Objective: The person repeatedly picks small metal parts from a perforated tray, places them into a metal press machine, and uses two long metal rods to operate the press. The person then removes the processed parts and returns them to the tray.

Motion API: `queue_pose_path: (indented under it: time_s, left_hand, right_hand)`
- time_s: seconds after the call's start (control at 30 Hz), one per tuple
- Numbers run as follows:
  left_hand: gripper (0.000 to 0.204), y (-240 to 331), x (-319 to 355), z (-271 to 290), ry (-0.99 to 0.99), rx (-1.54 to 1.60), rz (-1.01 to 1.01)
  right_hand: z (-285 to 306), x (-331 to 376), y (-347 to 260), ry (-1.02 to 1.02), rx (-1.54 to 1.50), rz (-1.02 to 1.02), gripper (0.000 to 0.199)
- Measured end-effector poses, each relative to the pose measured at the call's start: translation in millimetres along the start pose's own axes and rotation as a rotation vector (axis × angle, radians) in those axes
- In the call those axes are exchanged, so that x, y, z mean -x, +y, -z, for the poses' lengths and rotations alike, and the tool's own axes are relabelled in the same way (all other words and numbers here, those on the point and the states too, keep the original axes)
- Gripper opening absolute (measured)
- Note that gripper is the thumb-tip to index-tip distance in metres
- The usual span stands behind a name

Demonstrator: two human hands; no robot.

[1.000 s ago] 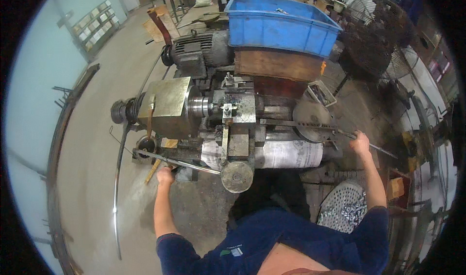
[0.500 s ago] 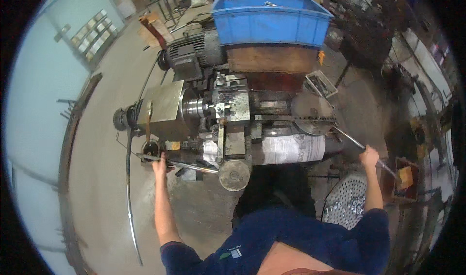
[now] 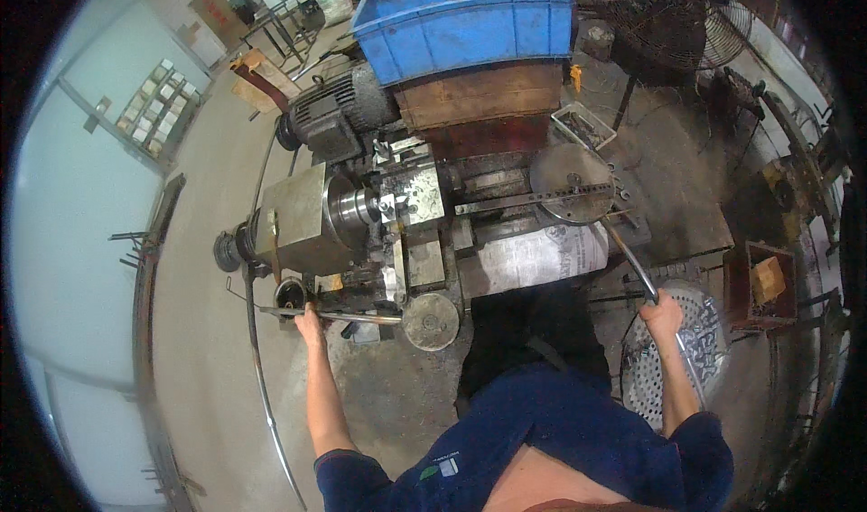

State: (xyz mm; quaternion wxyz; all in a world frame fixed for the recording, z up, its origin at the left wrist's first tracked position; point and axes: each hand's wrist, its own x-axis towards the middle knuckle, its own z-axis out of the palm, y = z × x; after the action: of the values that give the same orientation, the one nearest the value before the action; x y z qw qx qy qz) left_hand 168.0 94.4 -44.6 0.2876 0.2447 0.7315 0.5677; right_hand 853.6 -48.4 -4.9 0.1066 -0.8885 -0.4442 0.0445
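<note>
I stand at a small metal lathe (image 3: 379,214). My left hand (image 3: 309,321) grips a thin steel rod (image 3: 348,316) that lies along the machine's front, near a round handwheel (image 3: 431,321). My right hand (image 3: 664,311) is closed around a long lever bar (image 3: 632,264) that runs up to a round slotted disc (image 3: 571,182) at the right end of the lathe. The chuck (image 3: 357,207) sits at the middle of the machine.
A blue plastic crate (image 3: 465,24) rests on a wooden box (image 3: 479,106) behind the lathe, beside an electric motor (image 3: 339,115). A perforated round metal basket (image 3: 673,358) stands on the floor at my right. A fan (image 3: 673,20) stands at the back right. Long thin rods (image 3: 257,377) lie on the floor at left.
The view has shifted, so the lathe sits higher and more to the right. My right hand has pulled the lever bar down toward me. My left hand stays on the rod.
</note>
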Motion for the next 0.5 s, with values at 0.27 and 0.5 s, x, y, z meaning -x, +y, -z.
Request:
queue_pose_path:
  time_s: [0.27,0.5]
  left_hand:
    - [0.031,7.7,2.7,1.2,-0.054,-0.131,0.053]
    - [0.029,11.0,7.2,9.3,-0.118,-0.162,0.103]
  right_hand:
    - [4.1,-5.5,0.5,-0.064,0.008,-0.001,0.036]
    - [-15.5,-116.6,56.9,0.175,0.283,0.262,0.034]
